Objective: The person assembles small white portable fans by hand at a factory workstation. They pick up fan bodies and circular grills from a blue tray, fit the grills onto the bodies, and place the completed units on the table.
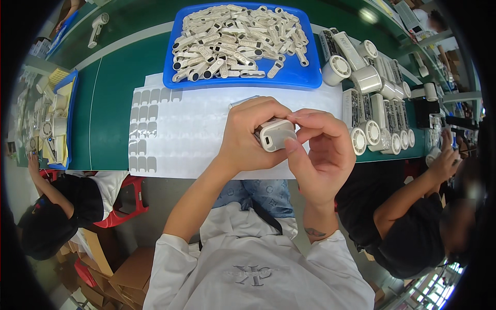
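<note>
Now the left hand [254, 133] grips a white casing [267, 146], half-open right hand [325, 157] touching its grey face [281, 138]; grey stickers [142, 129] apparently remain at left.

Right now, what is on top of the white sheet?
The white sheet bears rows of grey stickers at left. A bluish object shows partly behind the left hand. Whatever lies behind that hand, the right hand and the white device is covered.
</note>
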`<act>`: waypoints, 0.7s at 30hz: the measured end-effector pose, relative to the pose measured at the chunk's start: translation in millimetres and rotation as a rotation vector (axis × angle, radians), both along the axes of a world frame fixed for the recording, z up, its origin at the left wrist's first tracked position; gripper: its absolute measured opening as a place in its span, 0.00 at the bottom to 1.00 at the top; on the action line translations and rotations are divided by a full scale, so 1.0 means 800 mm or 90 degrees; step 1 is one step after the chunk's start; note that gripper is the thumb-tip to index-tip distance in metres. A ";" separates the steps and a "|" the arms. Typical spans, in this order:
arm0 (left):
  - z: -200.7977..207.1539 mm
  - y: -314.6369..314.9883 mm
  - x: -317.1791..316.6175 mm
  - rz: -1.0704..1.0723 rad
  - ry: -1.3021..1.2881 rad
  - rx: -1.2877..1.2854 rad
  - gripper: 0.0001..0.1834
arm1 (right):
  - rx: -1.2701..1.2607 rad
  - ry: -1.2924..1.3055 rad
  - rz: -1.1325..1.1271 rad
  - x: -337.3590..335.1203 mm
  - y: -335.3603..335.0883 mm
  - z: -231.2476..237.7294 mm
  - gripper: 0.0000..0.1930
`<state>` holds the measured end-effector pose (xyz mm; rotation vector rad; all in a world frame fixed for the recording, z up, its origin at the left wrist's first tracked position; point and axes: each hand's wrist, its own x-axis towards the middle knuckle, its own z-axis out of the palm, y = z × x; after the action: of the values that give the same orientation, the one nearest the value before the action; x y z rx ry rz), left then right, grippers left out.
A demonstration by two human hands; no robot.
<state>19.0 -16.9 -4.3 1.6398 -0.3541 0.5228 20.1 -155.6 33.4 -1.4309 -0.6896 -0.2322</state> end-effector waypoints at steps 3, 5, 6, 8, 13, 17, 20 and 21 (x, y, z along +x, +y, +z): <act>0.000 0.000 0.000 0.001 0.000 0.001 0.16 | 0.000 -0.011 0.000 0.001 0.000 -0.001 0.20; 0.000 0.000 0.001 0.002 -0.001 0.001 0.16 | -0.001 -0.015 -0.001 0.002 0.001 -0.001 0.20; 0.000 0.000 0.000 0.003 0.000 0.000 0.16 | -0.003 -0.010 -0.003 0.000 0.001 0.000 0.20; 0.001 0.001 0.001 0.005 0.001 -0.001 0.15 | -0.005 -0.008 -0.002 0.001 0.001 0.000 0.20; 0.002 0.000 0.002 0.006 -0.005 -0.006 0.15 | -0.007 -0.003 0.002 0.002 0.001 0.001 0.20; 0.002 0.000 0.002 0.009 -0.003 0.006 0.14 | -0.017 0.001 -0.005 0.002 0.000 0.001 0.20; 0.001 -0.001 -0.002 0.006 0.003 0.030 0.14 | -0.129 -0.025 -0.055 -0.003 -0.001 0.011 0.19; 0.003 0.002 -0.001 -0.002 0.001 0.046 0.14 | -0.228 -0.067 -0.085 -0.002 -0.005 0.021 0.18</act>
<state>18.2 -15.3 -2.2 1.7085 -0.3788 0.5116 18.6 -159.5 50.4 -1.8209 -0.7483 -0.2998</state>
